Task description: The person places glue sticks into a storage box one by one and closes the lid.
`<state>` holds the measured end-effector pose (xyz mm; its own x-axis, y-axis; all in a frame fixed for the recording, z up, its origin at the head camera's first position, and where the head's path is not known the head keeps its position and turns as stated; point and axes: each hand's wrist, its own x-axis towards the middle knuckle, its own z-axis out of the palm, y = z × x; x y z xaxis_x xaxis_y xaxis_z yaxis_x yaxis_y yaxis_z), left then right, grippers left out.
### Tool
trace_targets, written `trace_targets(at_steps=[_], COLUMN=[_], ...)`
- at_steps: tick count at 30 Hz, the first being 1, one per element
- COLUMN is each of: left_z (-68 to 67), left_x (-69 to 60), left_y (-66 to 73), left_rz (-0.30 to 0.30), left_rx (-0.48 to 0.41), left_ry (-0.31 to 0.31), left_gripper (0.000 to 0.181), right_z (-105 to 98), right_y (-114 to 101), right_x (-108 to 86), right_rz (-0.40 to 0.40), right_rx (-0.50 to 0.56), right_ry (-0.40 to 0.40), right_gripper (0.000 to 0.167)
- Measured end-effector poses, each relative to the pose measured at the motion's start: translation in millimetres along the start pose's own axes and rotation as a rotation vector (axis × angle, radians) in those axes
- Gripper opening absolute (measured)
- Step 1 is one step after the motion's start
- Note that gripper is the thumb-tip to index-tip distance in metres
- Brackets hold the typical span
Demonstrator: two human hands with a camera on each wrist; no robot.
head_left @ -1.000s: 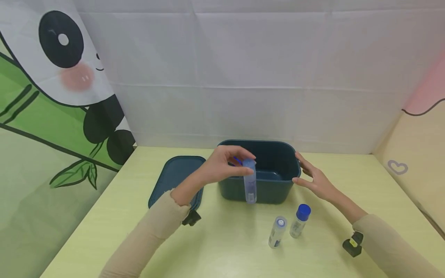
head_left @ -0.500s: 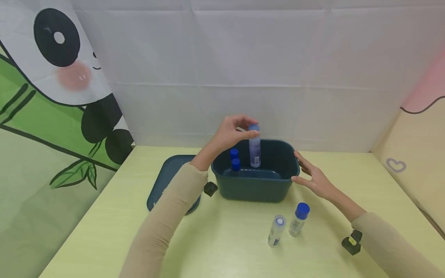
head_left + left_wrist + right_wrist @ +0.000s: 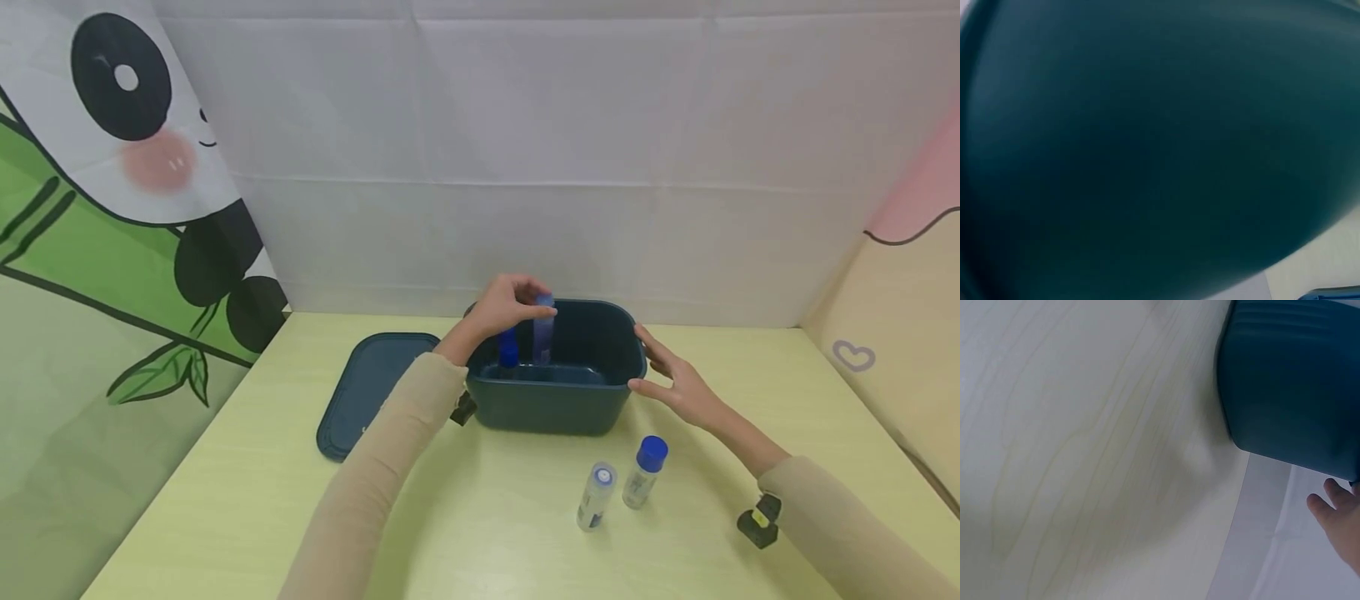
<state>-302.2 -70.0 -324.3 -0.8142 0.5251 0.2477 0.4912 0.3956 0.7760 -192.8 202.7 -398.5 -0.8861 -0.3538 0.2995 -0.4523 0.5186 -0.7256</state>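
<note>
In the head view, my left hand (image 3: 506,308) pinches the top of a translucent bluish bottle (image 3: 543,337), held upright. Its lower part is inside a dark teal plastic box (image 3: 551,408). Left of that bottle, blue-capped bottles (image 3: 508,353) stand in the box, partly behind my left hand. My right hand (image 3: 678,390), thumb and fingers spread, rests against the box's right end at the rim. The left wrist view is mostly filled by the box wall (image 3: 1160,137), with the hand hidden. Fingertips (image 3: 1319,506) of the right hand show beside the box in the right wrist view.
A matching flat lid (image 3: 363,387) lies left of the box, partly covered by my left sleeve. In front stand a clear bottle with a pale top (image 3: 596,498) and a clear bottle with a blue cap (image 3: 642,473). A white sheet (image 3: 450,242) hangs behind the table.
My left hand has carried the bottle from in front of the box up over its front rim, then lowered it inside. My right hand has stayed at the box's right end.
</note>
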Motion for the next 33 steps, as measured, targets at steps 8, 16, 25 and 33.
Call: trace_targets(at_steps=[8, 16, 25, 33], left_z=[3.6, 4.8, 7.3, 8.9], left_x=[-0.9, -0.4, -2.6, -4.6], left_y=[0.4, -5.0, -8.6, -14.1], left_rz=[-0.036, -0.049, -0.091, -0.091], left_rx=[0.085, 0.129, 0.195, 0.222], left_ry=[-0.095, -0.156, -0.203, -0.223], left_gripper=[0.026, 0.026, 0.029, 0.029], right_z=[0.4, 0.8, 2.3, 4.1], right_y=[-0.6, 0.7, 1.4, 1.8], right_x=[-0.8, -1.1, -1.2, -1.0], right_rz=[0.001, -0.002, 0.022, 0.013], right_rx=[-0.001, 0.005, 0.012, 0.018], right_ry=[0.003, 0.008, 0.002, 0.008], right_gripper=[0.079, 0.079, 0.080, 0.079])
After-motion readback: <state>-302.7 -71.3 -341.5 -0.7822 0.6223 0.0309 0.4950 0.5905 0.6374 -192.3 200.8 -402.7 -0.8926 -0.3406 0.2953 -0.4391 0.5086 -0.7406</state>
